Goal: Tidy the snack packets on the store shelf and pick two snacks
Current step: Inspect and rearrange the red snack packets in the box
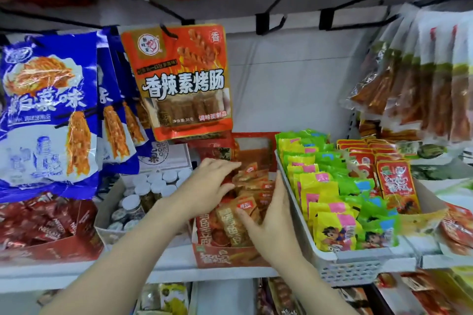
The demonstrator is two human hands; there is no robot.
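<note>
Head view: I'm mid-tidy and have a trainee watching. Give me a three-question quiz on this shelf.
1. True or false: both hands are in the red cardboard display box of orange-brown snack packets.
2. Which sits immediately right of that box? A) white plastic basket of yellow and green packets B) open box of small white-capped jars C) blue hanging bags
3. Fill in: the large orange-red hanging packet hangs ____ the red box.

Key: 1 true, left hand and right hand both touch the packets; 2 A; 3 above.
</note>
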